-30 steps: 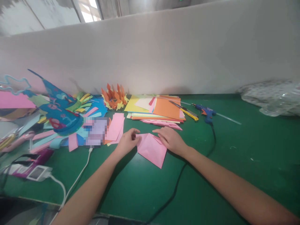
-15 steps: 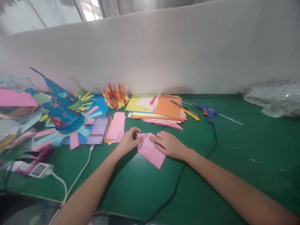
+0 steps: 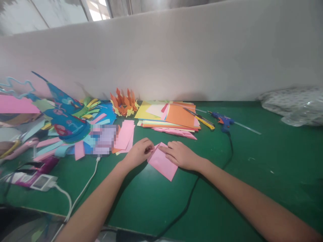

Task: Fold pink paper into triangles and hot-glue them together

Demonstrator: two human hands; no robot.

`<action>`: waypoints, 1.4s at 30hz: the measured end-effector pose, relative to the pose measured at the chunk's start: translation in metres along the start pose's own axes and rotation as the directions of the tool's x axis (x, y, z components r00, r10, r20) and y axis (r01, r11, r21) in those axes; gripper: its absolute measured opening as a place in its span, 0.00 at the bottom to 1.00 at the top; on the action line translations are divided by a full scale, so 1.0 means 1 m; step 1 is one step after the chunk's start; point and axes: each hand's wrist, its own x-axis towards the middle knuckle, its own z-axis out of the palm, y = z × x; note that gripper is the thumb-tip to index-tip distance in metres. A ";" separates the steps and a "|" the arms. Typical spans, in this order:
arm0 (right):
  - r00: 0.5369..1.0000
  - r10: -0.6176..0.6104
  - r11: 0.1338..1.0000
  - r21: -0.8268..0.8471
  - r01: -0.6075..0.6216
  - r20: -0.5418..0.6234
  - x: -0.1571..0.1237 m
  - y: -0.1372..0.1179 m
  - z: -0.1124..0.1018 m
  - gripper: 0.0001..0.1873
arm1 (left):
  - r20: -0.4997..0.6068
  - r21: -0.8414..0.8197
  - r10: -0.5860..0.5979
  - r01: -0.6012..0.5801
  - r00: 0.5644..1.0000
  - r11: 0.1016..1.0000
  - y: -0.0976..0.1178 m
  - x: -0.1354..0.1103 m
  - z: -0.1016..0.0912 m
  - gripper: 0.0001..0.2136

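A folded piece of pink paper (image 3: 163, 164) lies flat on the green table (image 3: 141, 201), one corner pointing toward me. My left hand (image 3: 139, 151) pinches its upper left edge, where a flap stands slightly raised between thumb and fingers. On the upper right part of the paper rests my right hand (image 3: 182, 155), fingers stretched out and pressing down; its index fingertip lies beside the flap's crease. Just beyond my left hand is a small stack of pink paper strips (image 3: 126, 134).
Behind my hands lies a stack of coloured paper (image 3: 180, 116) with a yellow utility knife (image 3: 204, 121) on it. A blue glue gun (image 3: 224, 122) sits to the right, its black cord crossing the table. Blue cone hats (image 3: 72, 126), an orange paper crown (image 3: 124, 105) and a power strip (image 3: 37, 179) are leftward.
My left hand has shifted slightly right, bringing the paper's left flap inward and up. My right index finger now lies along the crease; the paper itself has barely moved.
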 end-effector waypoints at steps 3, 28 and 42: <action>1.000 0.007 1.000 0.024 -0.007 0.005 0.000 -0.001 -0.001 0.20 | 0.058 0.043 0.109 -0.111 0.992 0.993 -0.003 0.000 -0.004 0.06; 0.999 0.034 0.999 0.016 -0.035 0.039 0.003 -0.005 0.000 0.23 | 0.230 0.105 0.261 -0.290 0.938 0.951 -0.011 -0.001 -0.016 0.11; 0.999 0.040 0.999 0.002 -0.040 0.034 0.004 -0.005 0.001 0.23 | 0.203 0.029 0.236 -0.247 0.950 0.969 -0.010 -0.001 -0.015 0.09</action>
